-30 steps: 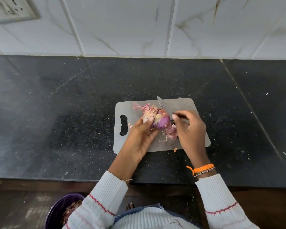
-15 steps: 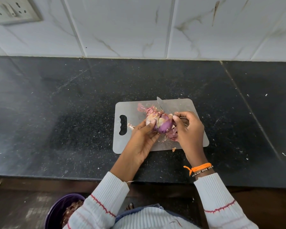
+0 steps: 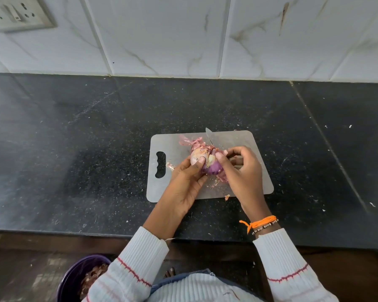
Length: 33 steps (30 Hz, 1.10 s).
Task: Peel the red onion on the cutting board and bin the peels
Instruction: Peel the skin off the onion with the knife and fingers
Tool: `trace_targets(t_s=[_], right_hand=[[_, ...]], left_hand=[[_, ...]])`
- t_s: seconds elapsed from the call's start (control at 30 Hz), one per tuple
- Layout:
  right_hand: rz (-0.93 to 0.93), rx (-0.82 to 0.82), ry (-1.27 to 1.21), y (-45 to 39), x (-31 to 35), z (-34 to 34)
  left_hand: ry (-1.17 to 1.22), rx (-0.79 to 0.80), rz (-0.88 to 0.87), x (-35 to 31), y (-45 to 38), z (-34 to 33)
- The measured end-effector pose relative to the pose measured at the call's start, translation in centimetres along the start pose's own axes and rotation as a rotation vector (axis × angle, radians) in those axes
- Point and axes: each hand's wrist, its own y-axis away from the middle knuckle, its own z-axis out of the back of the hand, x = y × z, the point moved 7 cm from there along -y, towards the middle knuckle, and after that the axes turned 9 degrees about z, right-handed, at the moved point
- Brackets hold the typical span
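Observation:
A partly peeled red onion (image 3: 207,161) is held just above the grey cutting board (image 3: 249,140). My left hand (image 3: 187,182) cups it from the left, thumb on its pale top. My right hand (image 3: 242,171) grips a knife, whose blade (image 3: 209,136) points away past the onion; its thumb presses the onion's right side. Loose pink peels (image 3: 189,140) hang off the onion's far side, and more peel bits (image 3: 220,178) lie under my hands. The purple bin (image 3: 74,277) with peels inside stands on the floor at lower left.
The board lies on a dark speckled stone counter (image 3: 85,160) with a white tiled wall (image 3: 183,35) behind. A socket plate (image 3: 15,13) is on the wall at upper left. Small peel scraps (image 3: 227,196) lie by the board's near edge.
The onion has turned in my hands, its pale peeled top now facing up. My right thumb has moved onto the onion. The peels on the far side have shifted slightly.

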Motion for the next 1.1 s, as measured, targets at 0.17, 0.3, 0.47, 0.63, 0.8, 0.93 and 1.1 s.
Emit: trace_targets(t_s=[0.17, 0.3, 0.47, 0.63, 0.8, 0.93, 1.1], right_hand=[[0.042, -0.017, 0.013, -0.2, 0.1, 0.4], [0.013, -0.032, 0.065, -0.2, -0.5, 0.6], [-0.021, -0.061, 0.104, -0.3, -1.3, 1.2], [-0.090, -0.096, 0.005, -0.5, -2.1, 2.1], [-0.142, -0.056, -0.169, -0.2, -1.7, 0.7], [-0.101, -0.006, -0.104, 0.0, -1.0, -0.2], [-0.016, 0.026, -0.013, -0.1, -0.7, -0.7]], left_hand=[[0.051, -0.044, 0.052, 0.6, -0.1, 0.2], [0.076, -0.018, 0.068, 0.6, -0.2, -0.1], [0.102, 0.018, 0.073, 0.6, -0.2, -0.4], [0.121, 0.030, 0.046, 0.2, -0.3, -0.3], [0.110, 0.003, 0.034, 0.3, -0.3, 0.1], [0.122, 0.018, 0.040, 0.4, -0.4, 0.1], [0.082, 0.009, 0.045, 0.4, -0.5, 0.2]])
